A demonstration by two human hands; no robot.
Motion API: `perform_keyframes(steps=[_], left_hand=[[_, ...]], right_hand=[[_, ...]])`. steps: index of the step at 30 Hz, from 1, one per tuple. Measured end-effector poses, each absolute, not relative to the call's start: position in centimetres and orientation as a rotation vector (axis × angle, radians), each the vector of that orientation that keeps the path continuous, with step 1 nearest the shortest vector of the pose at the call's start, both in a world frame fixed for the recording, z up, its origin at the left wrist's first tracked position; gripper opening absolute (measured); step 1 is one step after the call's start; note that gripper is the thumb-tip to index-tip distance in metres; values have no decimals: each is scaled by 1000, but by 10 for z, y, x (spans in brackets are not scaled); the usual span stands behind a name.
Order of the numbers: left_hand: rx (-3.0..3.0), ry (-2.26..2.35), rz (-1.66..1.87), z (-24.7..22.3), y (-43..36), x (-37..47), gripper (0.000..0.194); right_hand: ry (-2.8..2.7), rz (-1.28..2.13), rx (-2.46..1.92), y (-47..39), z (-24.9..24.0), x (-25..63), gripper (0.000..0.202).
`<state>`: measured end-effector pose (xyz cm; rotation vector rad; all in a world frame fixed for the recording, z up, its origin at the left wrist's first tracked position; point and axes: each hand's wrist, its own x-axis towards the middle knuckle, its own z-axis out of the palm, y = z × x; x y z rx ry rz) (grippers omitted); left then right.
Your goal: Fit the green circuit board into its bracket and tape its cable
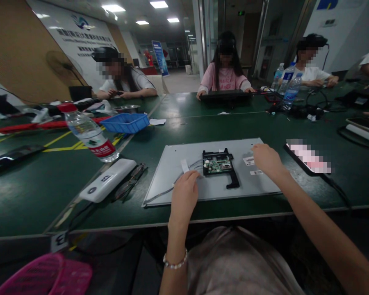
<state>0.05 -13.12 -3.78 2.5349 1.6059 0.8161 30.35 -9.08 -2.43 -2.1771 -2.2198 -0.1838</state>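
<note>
In the head view a grey display panel lies back side up on the table in front of me. A black plastic bracket with a green circuit board sits on its middle. Grey cables run from the board toward the panel's left corner, and a white tape strip sticks up beside them. My left hand is over the panel by the cables and strip, fingers pressed together. My right hand is closed above the panel's right side, near two white labels. What either hand pinches is hidden.
Left of the panel are a white power bank, glasses, a water bottle and a blue tray. A phone with a cable lies right. Several people sit around the table. A pink basket is below the edge.
</note>
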Motion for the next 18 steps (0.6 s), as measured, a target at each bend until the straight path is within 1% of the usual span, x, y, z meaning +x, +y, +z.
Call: perform_keyframes(steps=[4,9,13,18], left_hand=[[2501,1581,834,-38,-131,0,34],[2455,1547,872,-40,-131,0,33],[2426,1539,895,-41,-129,0,33],[2403,1529,932,-40,-130,-1,32]], right_hand=[[-2309,-135,-2226,-93,-23,306,38],[-2356,37,-2208,-92,-20,320,41],[-2345,151,-2217,-84,-12,329,40],[-2312,156,-2190,-81,-10,332,37]])
